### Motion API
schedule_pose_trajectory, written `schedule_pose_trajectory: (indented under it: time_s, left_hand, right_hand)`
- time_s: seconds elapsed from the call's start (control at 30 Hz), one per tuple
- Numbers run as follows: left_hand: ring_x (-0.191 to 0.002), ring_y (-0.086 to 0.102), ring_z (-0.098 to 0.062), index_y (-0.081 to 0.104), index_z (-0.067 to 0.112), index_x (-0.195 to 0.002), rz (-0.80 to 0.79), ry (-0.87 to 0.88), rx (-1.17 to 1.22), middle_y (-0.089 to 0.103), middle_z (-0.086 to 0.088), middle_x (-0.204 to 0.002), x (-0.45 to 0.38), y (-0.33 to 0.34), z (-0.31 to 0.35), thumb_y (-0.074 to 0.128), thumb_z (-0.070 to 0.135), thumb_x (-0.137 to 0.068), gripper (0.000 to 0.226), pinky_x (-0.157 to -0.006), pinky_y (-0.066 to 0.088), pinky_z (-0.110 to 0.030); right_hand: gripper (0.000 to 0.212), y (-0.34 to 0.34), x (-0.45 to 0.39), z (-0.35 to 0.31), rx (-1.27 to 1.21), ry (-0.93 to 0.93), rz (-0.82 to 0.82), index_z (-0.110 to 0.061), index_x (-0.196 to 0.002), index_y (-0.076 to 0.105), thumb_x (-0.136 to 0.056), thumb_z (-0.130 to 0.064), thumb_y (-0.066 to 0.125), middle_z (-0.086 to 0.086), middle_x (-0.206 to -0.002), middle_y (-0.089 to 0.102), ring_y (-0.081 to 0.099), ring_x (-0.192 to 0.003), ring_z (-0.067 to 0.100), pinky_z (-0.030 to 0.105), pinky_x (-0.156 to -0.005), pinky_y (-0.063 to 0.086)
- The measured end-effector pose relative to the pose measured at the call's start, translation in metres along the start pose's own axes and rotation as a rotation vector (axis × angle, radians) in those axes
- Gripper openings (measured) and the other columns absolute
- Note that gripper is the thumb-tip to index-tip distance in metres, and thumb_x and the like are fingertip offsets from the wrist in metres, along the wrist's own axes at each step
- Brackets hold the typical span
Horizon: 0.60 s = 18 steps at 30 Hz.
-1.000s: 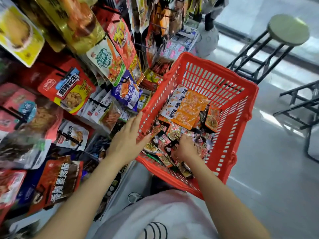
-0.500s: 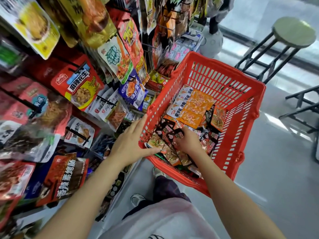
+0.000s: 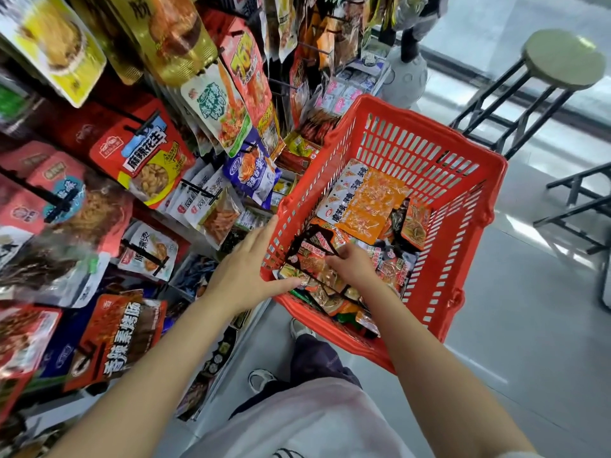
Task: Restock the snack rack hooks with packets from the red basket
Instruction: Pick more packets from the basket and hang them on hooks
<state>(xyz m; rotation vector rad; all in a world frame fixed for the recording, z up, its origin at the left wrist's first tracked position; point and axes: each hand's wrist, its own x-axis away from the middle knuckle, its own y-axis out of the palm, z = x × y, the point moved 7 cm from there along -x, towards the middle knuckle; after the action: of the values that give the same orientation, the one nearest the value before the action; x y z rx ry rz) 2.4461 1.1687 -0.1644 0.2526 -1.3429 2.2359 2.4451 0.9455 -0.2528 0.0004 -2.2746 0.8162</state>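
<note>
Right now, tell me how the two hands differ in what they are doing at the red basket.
The left hand lies outside the red basket, fingers straight along its near wall, thumb over the rim; the right hand is inside, among the packets. The left hand holds no packet; the right hand's fingers curl down onto a dark packet, though the exact grip is hidden. Both are bare and at the basket's near end.

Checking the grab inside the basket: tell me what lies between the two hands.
In the head view, the red basket's slotted side wall stands between them: the left hand rests against its outside, the right hand is inside on the dark snack packets.
</note>
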Motion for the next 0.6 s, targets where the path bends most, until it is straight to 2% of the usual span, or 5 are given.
schedule_pose_trajectory:
  time_s: [0.07,0.13,0.23,0.37,0.6]
  left_hand:
    - [-0.148,0.032,-0.025,-0.023,0.052,-0.151,-0.004,-0.006,-0.004,0.011,0.006,-0.168,0.000,0.000,0.000,0.048,0.094,-0.060,0.122,-0.108,0.045,-0.053]
    - [-0.147,0.033,-0.025,-0.024,0.054,-0.149,-0.004,-0.010,0.003,0.010,0.007,-0.168,0.000,0.000,0.001,0.047,0.094,-0.059,0.121,-0.107,0.046,-0.053]
    - [-0.147,0.034,-0.024,-0.024,0.055,-0.149,-0.001,-0.004,0.013,0.009,0.008,-0.168,0.001,-0.001,0.002,0.048,0.093,-0.061,0.120,-0.105,0.047,-0.051]
    - [-0.145,0.036,-0.024,-0.021,0.052,-0.151,0.003,0.010,0.021,0.012,0.007,-0.166,0.000,0.000,0.000,0.058,0.085,-0.070,0.118,-0.103,0.049,-0.051]
    - [-0.142,0.041,-0.023,-0.022,0.055,-0.149,0.011,0.031,0.050,0.016,0.007,-0.164,-0.001,0.000,-0.002,0.044,0.096,-0.060,0.118,-0.099,0.052,-0.051]
  right_hand:
    - [0.076,0.006,-0.001,-0.004,-0.108,0.064,-0.038,-0.002,-0.147,0.031,-0.091,-0.034,0.072,0.019,-0.144,0.049,0.053,-0.124,0.033,0.045,-0.101,0.048]
    - [0.086,0.016,-0.005,-0.006,-0.158,0.121,-0.125,-0.003,-0.153,0.020,-0.092,-0.032,0.072,0.018,-0.151,0.040,0.044,-0.135,0.035,0.044,-0.108,0.042]
    - [0.079,0.020,-0.010,-0.006,-0.210,0.159,-0.192,-0.001,-0.147,0.038,-0.085,-0.029,0.079,0.018,-0.141,0.052,0.052,-0.123,0.032,0.043,-0.102,0.043]
    - [0.091,0.024,-0.010,-0.009,-0.201,0.130,-0.288,-0.001,-0.152,0.032,-0.082,-0.031,0.082,0.017,-0.157,0.037,0.038,-0.143,0.035,0.046,-0.115,0.032]
    - [0.094,0.035,-0.008,-0.018,-0.267,0.055,-0.327,-0.006,-0.154,0.029,-0.082,-0.032,0.082,0.011,-0.159,0.035,0.040,-0.142,0.030,0.042,-0.115,0.035]
